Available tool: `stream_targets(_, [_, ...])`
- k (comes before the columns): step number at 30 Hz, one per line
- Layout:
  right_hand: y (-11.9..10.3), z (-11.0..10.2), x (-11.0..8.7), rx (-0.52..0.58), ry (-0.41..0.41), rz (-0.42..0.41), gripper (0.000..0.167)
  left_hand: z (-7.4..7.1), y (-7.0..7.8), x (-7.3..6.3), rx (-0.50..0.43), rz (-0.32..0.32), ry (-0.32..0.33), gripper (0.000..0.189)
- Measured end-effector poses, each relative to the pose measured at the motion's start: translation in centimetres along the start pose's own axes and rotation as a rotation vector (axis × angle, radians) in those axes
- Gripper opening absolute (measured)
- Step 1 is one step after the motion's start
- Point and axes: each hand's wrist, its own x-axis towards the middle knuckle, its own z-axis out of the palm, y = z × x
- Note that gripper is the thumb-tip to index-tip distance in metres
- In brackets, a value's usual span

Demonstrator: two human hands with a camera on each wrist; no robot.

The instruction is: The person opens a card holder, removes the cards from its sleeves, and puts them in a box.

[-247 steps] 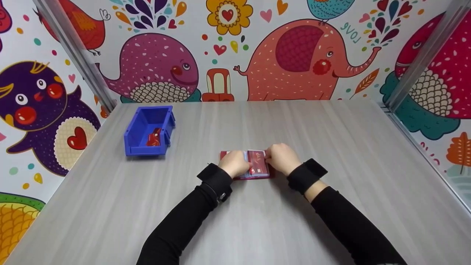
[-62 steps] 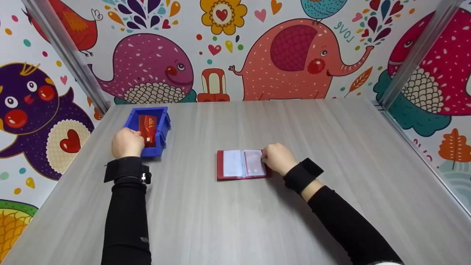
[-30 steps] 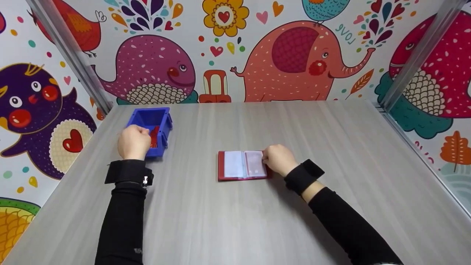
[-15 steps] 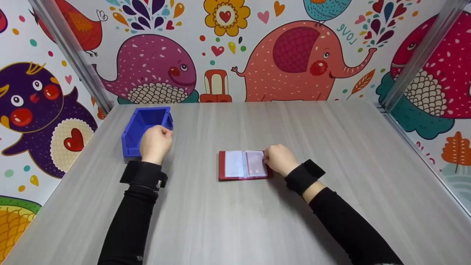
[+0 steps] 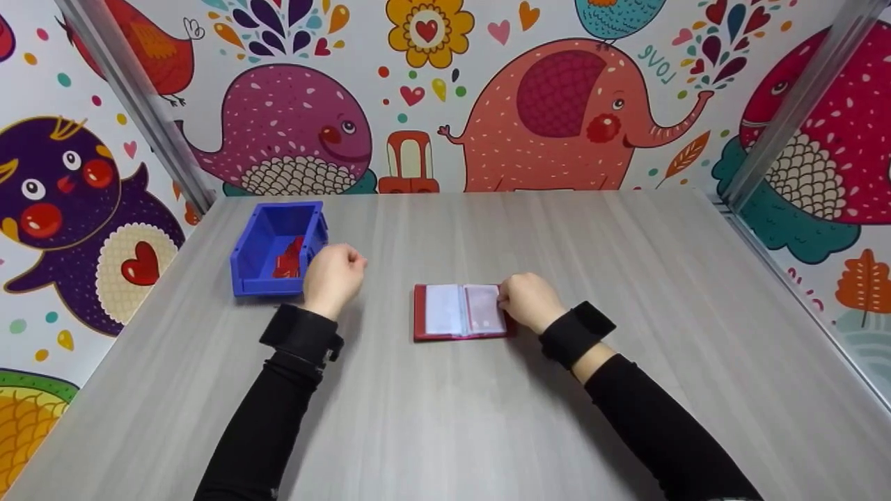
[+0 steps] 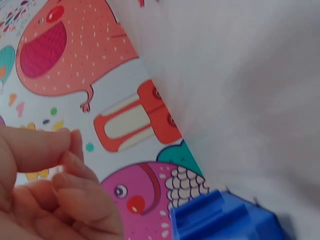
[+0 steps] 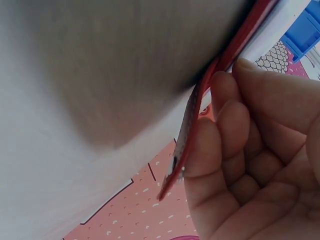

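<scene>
A red card holder [image 5: 420, 313] lies spread open on the table, with clear sleeves over its pages. At its right edge my right hand [image 5: 532, 300] pinches the cover; in the right wrist view, thumb and fingers [image 7: 230, 120] grip the thin red cover [image 7: 192, 120]. My left hand [image 5: 335, 278] is just right of the blue bin [image 5: 268, 286], above the table. Its fingers are curled, thumb tip against index finger [image 6: 75, 145] in the left wrist view, and nothing shows between them. Inside the bin lie red cards [image 5: 287, 261], partly hidden by its wall.
The grey wood-grain table [image 5: 445, 417] spreads around the card holder. Walls with cartoon animals [image 5: 557, 118] stand behind and at both sides, with metal posts [image 5: 139, 104] at the corners.
A red VIP card, in the card holder at first, was later at the bin by my left hand. The left hand has since moved right, out of the bin. My right hand stays at the holder's edge.
</scene>
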Motion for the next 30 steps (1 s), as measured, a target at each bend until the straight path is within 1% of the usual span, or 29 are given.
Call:
stream_targets(8, [0.2, 0.2, 0.0, -0.011, 0.019, -0.019, 0.005, 1.5, 1.4, -0.8, -0.001, 0.047, -0.057, 0.014])
stream_targets(15, [0.3, 0.2, -0.1, -0.011, 0.038, -0.035, 0.006, 2.9, 2.7, -1.3, 0.019, 0.061, -0.122, 0.012])
stream_targets(22, [0.2, 0.2, 0.0, -0.001, 0.025, -0.021, 0.007, 4.4, 3.7, -1.9, 0.028, 0.109, -0.172, 0.009])
stream_targets(26, [0.2, 0.1, -0.1, 0.004, 0.015, -0.01, 0.008, 5.1, 4.1, -2.3, 0.036, 0.117, -0.207, 0.011])
stream_targets(30, [0.1, 0.0, -0.1, 0.0, 0.008, -0.013, 0.008, 5.7, 4.3, -2.6, 0.052, 0.141, -0.216, 0.013])
